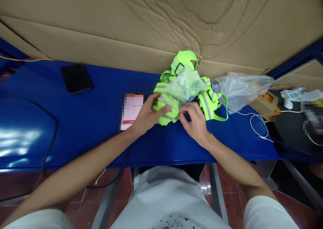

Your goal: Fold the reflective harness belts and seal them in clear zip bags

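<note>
My left hand is closed on a clear plastic zip bag, its thumb pressed over a folded neon-yellow reflective strap that appears to be inside. A thin red line crosses the bag between my hands. At the right end of that line, the thumb and fingers of my right hand pinch the bag's edge. Behind and to the right lies a heap of more reflective straps with grey bands; one loop with a black buckle stands up at the back.
More clear plastic bags lie right of the straps, near a cardboard box and a white cable. A lit phone is left of my hands, with a dark phone farther left. Cardboard backs the blue table.
</note>
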### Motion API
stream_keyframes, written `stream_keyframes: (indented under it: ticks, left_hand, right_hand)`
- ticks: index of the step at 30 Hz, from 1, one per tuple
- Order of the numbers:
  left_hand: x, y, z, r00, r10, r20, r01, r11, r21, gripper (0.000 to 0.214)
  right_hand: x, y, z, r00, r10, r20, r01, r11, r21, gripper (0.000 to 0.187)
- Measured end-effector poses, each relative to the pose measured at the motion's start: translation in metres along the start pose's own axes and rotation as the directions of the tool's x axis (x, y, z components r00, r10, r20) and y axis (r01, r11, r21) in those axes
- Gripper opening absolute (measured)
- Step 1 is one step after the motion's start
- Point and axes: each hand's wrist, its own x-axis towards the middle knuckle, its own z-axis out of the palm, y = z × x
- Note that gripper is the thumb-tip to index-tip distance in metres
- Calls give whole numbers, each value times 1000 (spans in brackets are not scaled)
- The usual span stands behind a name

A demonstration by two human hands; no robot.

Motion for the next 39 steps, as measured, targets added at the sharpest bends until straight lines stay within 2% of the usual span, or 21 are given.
stream_keyframes:
  ticks: [2,5,8,10,12,16,17,19,21,22,25,27,28,30,33,37,39]
  left_hand:
    - [-1,0,1,1000,23,-21,-24,999,-32,64]
    - [-4,3,3,987,145,-63,-143,989,40,65]
    - [-7,6,3,975,212,-69,-204,973,104,65]
    - [-7,6,3,971,234,-48,-227,966,122,65]
    - [-5,4,2,969,245,-29,-238,960,148,65]
    - [0,-3,-2,964,265,-40,-251,946,206,63]
    - [1,-4,-3,965,258,-38,-246,948,200,63]
    - [2,-3,-4,974,227,-28,-220,963,154,63]
    - [2,0,-4,981,190,-25,-187,978,95,62]
    - [1,2,-4,983,180,-31,-177,981,76,61]
    - [-2,6,-1,979,196,-61,-192,979,67,62]
    - [-6,7,2,975,215,-52,-212,975,69,64]
    - [-7,7,4,975,220,-36,-218,974,60,65]
    - [-9,8,6,975,221,-1,-221,975,26,67]
    - [-11,10,6,977,212,27,-209,973,-98,73]
    - [-11,18,2,997,71,31,-56,937,-345,71]
    - [-11,23,1,996,10,86,26,911,-413,71]
  right_hand:
    - [-2,2,3,1000,21,15,-21,999,-27,14]
    - [-5,5,11,992,113,50,-112,993,-32,10]
    - [-6,4,20,961,261,98,-271,956,115,17]
    - [-7,3,23,946,299,127,-319,928,192,20]
    - [-8,1,22,958,254,133,-273,949,158,18]
    - [-8,0,15,982,79,172,-72,996,-43,19]
    - [-7,0,12,981,72,180,-68,997,-30,20]
    - [-4,-2,8,976,136,171,-156,982,110,16]
    - [-1,-5,6,956,238,170,-282,904,322,13]
    - [0,-7,7,943,279,182,-331,842,425,18]
    - [0,-11,15,896,365,251,-437,633,639,47]
    - [-1,-13,21,855,412,315,-504,518,691,67]
    - [-1,-14,23,841,412,350,-528,489,694,72]
    - [0,-15,23,835,375,402,-546,489,680,73]
    - [3,-13,14,857,316,406,-515,523,680,63]
    - [3,-8,3,884,257,391,-466,559,686,42]
    - [1,-6,1,882,248,401,-466,589,660,38]
